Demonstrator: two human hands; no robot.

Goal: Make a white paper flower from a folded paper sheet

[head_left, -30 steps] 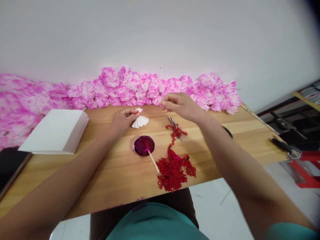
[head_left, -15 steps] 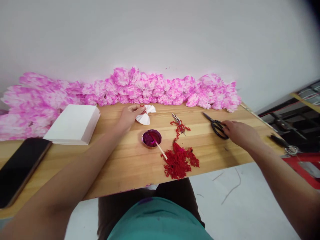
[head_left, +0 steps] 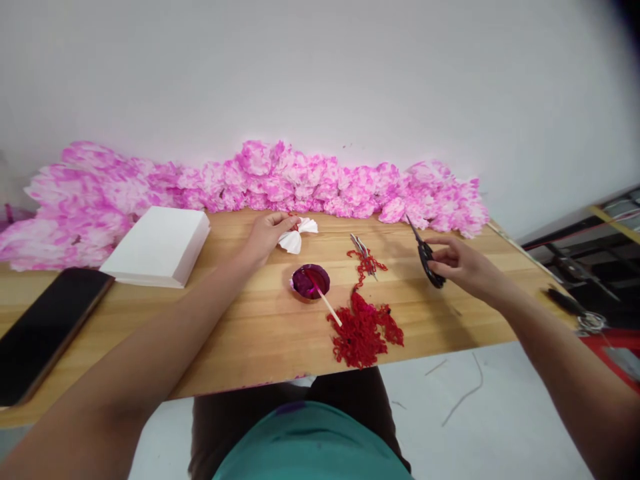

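My left hand (head_left: 273, 235) is closed on a white pleated paper bow (head_left: 298, 236), pinched at its middle where a bit of red yarn shows. My right hand (head_left: 463, 265) grips black-handled scissors (head_left: 425, 259) by the handles, with the blades pointing up and away. Between the hands, a small bowl of purple-magenta dye (head_left: 301, 281) holds a pale stick (head_left: 329, 307) that leans out over its rim. A heap of red yarn (head_left: 363, 333) lies to the right of the bowl. From it a strand runs to metal tweezers (head_left: 364, 255) tangled with more yarn.
Pink and white paper flowers (head_left: 280, 177) line the back of the wooden table (head_left: 240, 333) along the wall. At the left are a stack of white paper (head_left: 155, 247) and a black phone (head_left: 47, 333). Dark racks with a red piece (head_left: 613, 347) stand beyond the right end.
The scissors have come up off the table in my right hand, their blades swung more upright. My left hand keeps its pinch on the paper. The whole view has shifted slightly.
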